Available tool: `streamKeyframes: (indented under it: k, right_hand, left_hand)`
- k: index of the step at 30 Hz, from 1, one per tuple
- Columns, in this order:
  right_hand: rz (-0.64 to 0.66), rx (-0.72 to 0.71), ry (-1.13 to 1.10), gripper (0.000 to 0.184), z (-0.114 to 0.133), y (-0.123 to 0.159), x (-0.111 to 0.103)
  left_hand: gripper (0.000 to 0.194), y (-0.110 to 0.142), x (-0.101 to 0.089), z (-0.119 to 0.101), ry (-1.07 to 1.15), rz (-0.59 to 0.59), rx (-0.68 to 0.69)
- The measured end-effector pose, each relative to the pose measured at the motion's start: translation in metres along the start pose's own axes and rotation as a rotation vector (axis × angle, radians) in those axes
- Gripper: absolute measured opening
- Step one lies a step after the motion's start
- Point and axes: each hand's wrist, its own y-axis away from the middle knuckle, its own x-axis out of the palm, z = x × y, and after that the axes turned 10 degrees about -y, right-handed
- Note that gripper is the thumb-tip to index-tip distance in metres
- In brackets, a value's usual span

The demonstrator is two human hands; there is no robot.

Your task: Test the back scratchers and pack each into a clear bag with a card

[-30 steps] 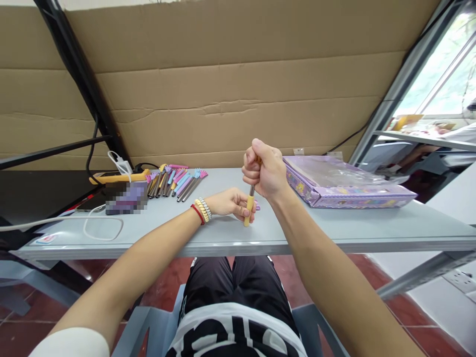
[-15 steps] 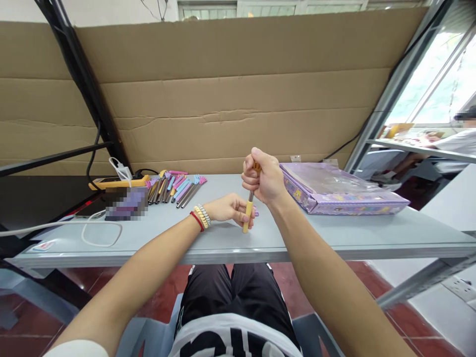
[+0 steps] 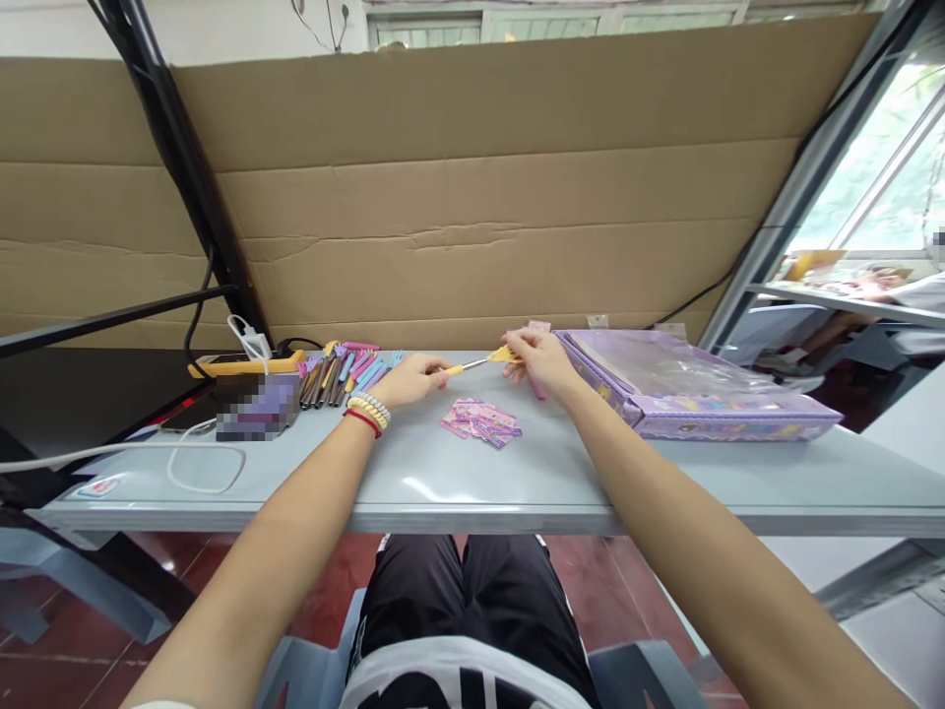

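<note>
Between my two hands stretches a small yellow back scratcher [image 3: 476,364] with a metal rod, held nearly level above the table. My left hand [image 3: 414,379] pinches its handle end. At the other end, my right hand [image 3: 542,359] is closed on the yellow claw-shaped head. Just below lies a loose pile of pink and purple printed cards [image 3: 483,421]. A pink strip shows under my right hand, partly covered by it. Left of my left hand is a heap of similar scratchers [image 3: 346,372] in pink, blue, yellow and purple.
A purple box [image 3: 709,418] with a clear window lies at the right of the table [image 3: 413,483]. On the left are a blurred phone-like item [image 3: 258,409], a white cable [image 3: 203,485] and a black frame post [image 3: 184,167]. A cardboard sheet [image 3: 472,187] stands behind.
The scratcher has gone from upright near the front to nearly level and farther back. My hands have moved apart, the right one lower. The printed cards are now uncovered.
</note>
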Motion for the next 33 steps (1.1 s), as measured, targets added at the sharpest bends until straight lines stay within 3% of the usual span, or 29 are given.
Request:
streamKeyframes:
  k: [5, 13, 18, 23, 29, 33]
  right_hand:
    - [0.062, 0.031, 0.058, 0.019, -0.022, 0.008, 0.007]
    - [0.052, 0.078, 0.123, 0.016, -0.022, 0.019, 0.015]
    - [0.077, 0.032, 0.106, 0.023, -0.021, 0.012, 0.008]
    - [-0.187, -0.071, 0.044, 0.03, -0.01, 0.004, -0.018]
    - [-0.417, -0.21, 0.067, 0.012, 0.003, -0.001, -0.032]
    - [-0.661, -0.287, -0.003, 0.007, 0.013, -0.005, -0.053]
  left_hand:
    - [0.036, -0.001, 0.014, 0.001, -0.428, -0.126, 0.008]
    - [0.041, 0.002, 0.031, -0.009, -0.718, -0.19, 0.109]
    - [0.034, -0.001, 0.026, -0.005, -0.773, -0.229, 0.073]
    - [0.029, -0.004, 0.005, 0.012, -0.816, -0.386, -0.03]
    - [0.028, -0.009, -0.003, 0.025, -0.795, -0.487, -0.024]
    - [0.028, -0.003, -0.018, 0.047, -0.782, -0.585, -0.126]
